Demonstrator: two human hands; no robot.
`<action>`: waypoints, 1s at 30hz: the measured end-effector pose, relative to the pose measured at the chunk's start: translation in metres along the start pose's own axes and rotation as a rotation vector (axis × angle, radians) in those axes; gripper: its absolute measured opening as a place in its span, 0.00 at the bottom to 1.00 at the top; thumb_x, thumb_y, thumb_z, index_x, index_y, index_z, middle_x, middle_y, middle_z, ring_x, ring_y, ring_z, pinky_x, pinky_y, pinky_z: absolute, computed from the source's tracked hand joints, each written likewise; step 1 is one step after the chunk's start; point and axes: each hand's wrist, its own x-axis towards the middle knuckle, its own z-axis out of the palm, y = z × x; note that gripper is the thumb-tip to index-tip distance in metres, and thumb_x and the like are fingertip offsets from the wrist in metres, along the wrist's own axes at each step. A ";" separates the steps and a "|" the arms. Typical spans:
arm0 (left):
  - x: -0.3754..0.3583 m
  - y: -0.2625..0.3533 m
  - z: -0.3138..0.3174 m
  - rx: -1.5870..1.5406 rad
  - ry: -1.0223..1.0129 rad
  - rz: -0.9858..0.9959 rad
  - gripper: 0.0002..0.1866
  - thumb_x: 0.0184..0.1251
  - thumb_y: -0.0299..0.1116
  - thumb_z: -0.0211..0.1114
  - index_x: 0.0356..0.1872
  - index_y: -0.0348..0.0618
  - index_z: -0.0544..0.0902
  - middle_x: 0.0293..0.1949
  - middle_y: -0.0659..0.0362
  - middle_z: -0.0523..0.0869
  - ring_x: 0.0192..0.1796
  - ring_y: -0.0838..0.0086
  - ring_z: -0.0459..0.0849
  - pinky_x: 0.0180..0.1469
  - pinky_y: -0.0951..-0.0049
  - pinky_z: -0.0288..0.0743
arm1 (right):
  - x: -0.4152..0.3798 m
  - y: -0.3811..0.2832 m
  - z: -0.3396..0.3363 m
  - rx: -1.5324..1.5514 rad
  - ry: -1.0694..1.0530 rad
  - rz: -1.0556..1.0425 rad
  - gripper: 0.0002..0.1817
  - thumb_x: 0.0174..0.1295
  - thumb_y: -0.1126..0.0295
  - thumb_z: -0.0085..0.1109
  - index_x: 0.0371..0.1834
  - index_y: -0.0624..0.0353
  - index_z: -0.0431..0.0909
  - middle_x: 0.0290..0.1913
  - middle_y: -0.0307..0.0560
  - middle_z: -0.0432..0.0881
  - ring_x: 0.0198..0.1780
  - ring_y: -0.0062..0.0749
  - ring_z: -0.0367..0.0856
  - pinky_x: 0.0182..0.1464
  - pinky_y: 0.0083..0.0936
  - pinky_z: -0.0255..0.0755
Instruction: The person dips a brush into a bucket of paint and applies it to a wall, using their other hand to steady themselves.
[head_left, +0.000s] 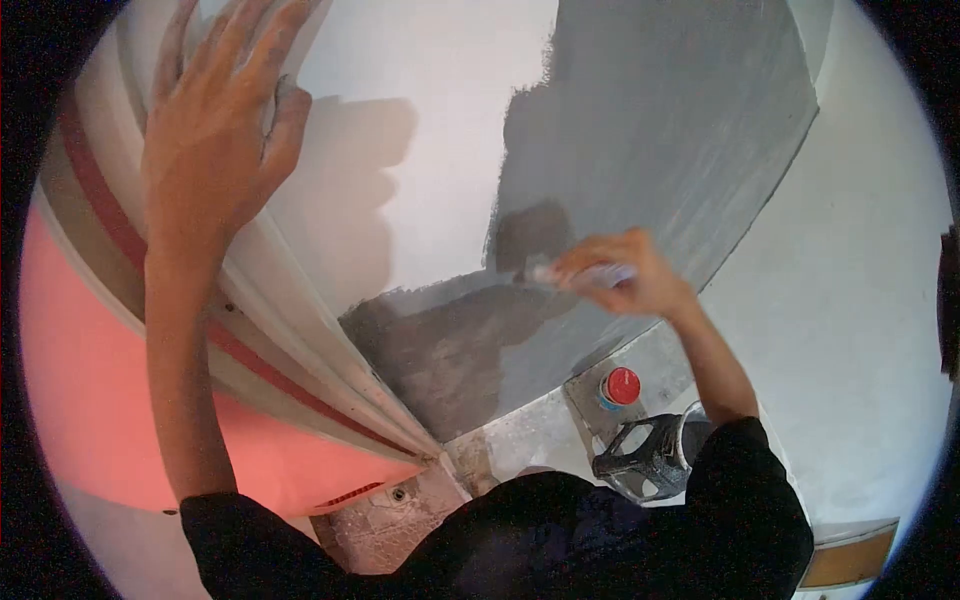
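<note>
My right hand [640, 275] is closed around a paintbrush [537, 272], whose bristles are at the grey-painted surface [660, 140], close to where grey borders white. The brush and fingers are slightly blurred. Up at the left, my left hand [215, 130] is raised with its fingers stretched out, overlapping the pale frame and the white surface's left edge. Nothing shows in it. Grey covers the right side and lower strip of the panel, while its upper left part, the white area [440, 150], stays bright with my hand's shadow across it.
Below the panel, a red-lidded can [622, 386] stands on a ledge. Beside it is a dark, paint-smeared jug [645, 455] with a handle. A moulded frame [290, 300] and a pink panel [110, 370] occupy the left; a pale wall [840, 330] rises at right.
</note>
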 end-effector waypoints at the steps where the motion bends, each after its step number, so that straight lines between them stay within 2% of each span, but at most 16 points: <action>1: -0.001 0.001 0.001 -0.003 0.010 -0.001 0.34 0.61 0.28 0.58 0.72 0.45 0.68 0.72 0.50 0.71 0.77 0.59 0.65 0.83 0.46 0.40 | -0.002 0.010 0.022 -0.005 -0.057 0.028 0.11 0.54 0.74 0.69 0.42 0.56 0.86 0.45 0.48 0.90 0.46 0.42 0.90 0.50 0.31 0.81; 4: -0.001 0.005 0.002 -0.036 0.054 0.006 0.33 0.61 0.28 0.57 0.72 0.45 0.68 0.72 0.50 0.71 0.77 0.60 0.65 0.83 0.46 0.40 | 0.003 0.038 0.046 -0.017 -0.138 0.081 0.11 0.54 0.74 0.68 0.42 0.57 0.86 0.44 0.49 0.90 0.46 0.44 0.89 0.50 0.34 0.81; 7: 0.000 -0.010 0.008 -0.004 0.026 0.081 0.34 0.61 0.29 0.57 0.73 0.45 0.68 0.72 0.49 0.71 0.77 0.60 0.65 0.83 0.47 0.40 | 0.025 0.041 0.018 0.007 -0.024 -0.018 0.10 0.55 0.74 0.68 0.42 0.58 0.85 0.43 0.50 0.90 0.45 0.42 0.90 0.50 0.33 0.80; 9: -0.002 -0.012 0.008 0.002 0.020 0.092 0.34 0.61 0.29 0.57 0.73 0.45 0.67 0.73 0.49 0.70 0.78 0.59 0.64 0.83 0.46 0.40 | 0.039 0.039 -0.013 -0.081 0.074 0.003 0.09 0.56 0.74 0.68 0.41 0.59 0.86 0.43 0.49 0.90 0.45 0.38 0.90 0.50 0.31 0.80; 11: 0.000 -0.006 0.003 0.009 -0.006 0.052 0.35 0.61 0.29 0.57 0.73 0.45 0.67 0.73 0.49 0.70 0.78 0.59 0.64 0.83 0.46 0.40 | 0.059 0.021 -0.047 -0.058 0.136 -0.066 0.09 0.57 0.74 0.69 0.41 0.60 0.86 0.43 0.46 0.90 0.44 0.33 0.90 0.49 0.28 0.80; 13: 0.002 0.005 -0.005 0.004 -0.038 -0.004 0.35 0.61 0.29 0.57 0.74 0.46 0.67 0.73 0.50 0.69 0.78 0.59 0.64 0.83 0.47 0.40 | 0.065 0.016 -0.073 -0.170 0.269 -0.187 0.08 0.58 0.75 0.70 0.41 0.60 0.87 0.42 0.45 0.91 0.45 0.31 0.89 0.49 0.28 0.81; 16: 0.003 -0.007 0.003 -0.055 -0.034 0.023 0.35 0.61 0.29 0.57 0.73 0.46 0.67 0.73 0.50 0.69 0.78 0.59 0.63 0.83 0.47 0.40 | 0.064 -0.006 -0.094 -0.179 0.522 -0.294 0.08 0.58 0.76 0.71 0.41 0.60 0.87 0.43 0.46 0.91 0.45 0.31 0.89 0.50 0.29 0.81; 19: 0.001 0.006 -0.003 -0.097 0.014 -0.010 0.34 0.61 0.29 0.57 0.73 0.46 0.67 0.73 0.51 0.69 0.78 0.58 0.64 0.84 0.47 0.39 | 0.036 -0.021 -0.075 -0.196 0.510 -0.160 0.09 0.56 0.82 0.68 0.40 0.60 0.86 0.45 0.51 0.89 0.49 0.36 0.88 0.51 0.35 0.81; 21: 0.002 -0.001 0.001 -0.080 0.004 0.005 0.34 0.62 0.29 0.57 0.73 0.46 0.67 0.73 0.51 0.69 0.78 0.58 0.64 0.84 0.48 0.38 | 0.028 -0.016 -0.041 0.027 0.301 -0.188 0.10 0.55 0.82 0.68 0.39 0.60 0.86 0.45 0.51 0.90 0.48 0.38 0.89 0.51 0.34 0.82; 22: 0.002 -0.006 0.005 -0.064 -0.010 0.020 0.34 0.62 0.29 0.56 0.73 0.46 0.67 0.74 0.51 0.69 0.78 0.59 0.64 0.84 0.48 0.38 | 0.022 -0.013 -0.020 0.092 0.217 -0.080 0.11 0.52 0.81 0.69 0.39 0.60 0.87 0.45 0.50 0.90 0.47 0.37 0.90 0.50 0.32 0.82; 23: 0.001 -0.010 0.007 -0.041 -0.002 0.036 0.34 0.62 0.29 0.56 0.73 0.46 0.67 0.74 0.51 0.69 0.78 0.59 0.64 0.84 0.48 0.38 | 0.015 0.002 0.006 0.031 0.124 0.006 0.13 0.50 0.80 0.68 0.41 0.60 0.87 0.46 0.48 0.90 0.47 0.36 0.90 0.51 0.30 0.82; 25: -0.001 -0.012 0.011 0.006 0.019 0.068 0.34 0.63 0.30 0.56 0.74 0.46 0.66 0.74 0.51 0.68 0.78 0.60 0.63 0.84 0.48 0.37 | 0.009 0.029 0.046 0.048 -0.044 -0.005 0.13 0.51 0.79 0.68 0.42 0.60 0.87 0.45 0.47 0.91 0.46 0.36 0.90 0.51 0.30 0.82; 28: 0.003 0.005 -0.007 0.014 -0.092 -0.043 0.34 0.64 0.32 0.56 0.74 0.46 0.65 0.75 0.51 0.68 0.78 0.61 0.62 0.84 0.49 0.36 | 0.019 0.040 0.059 0.042 0.021 0.002 0.10 0.54 0.75 0.67 0.40 0.60 0.85 0.42 0.51 0.90 0.45 0.43 0.90 0.49 0.32 0.80; 30: 0.004 0.006 -0.011 0.006 -0.128 -0.059 0.35 0.64 0.33 0.56 0.75 0.47 0.64 0.75 0.50 0.67 0.79 0.61 0.62 0.84 0.49 0.36 | 0.031 0.038 0.038 0.048 0.093 -0.022 0.09 0.54 0.75 0.67 0.40 0.60 0.85 0.42 0.50 0.90 0.44 0.41 0.90 0.49 0.32 0.81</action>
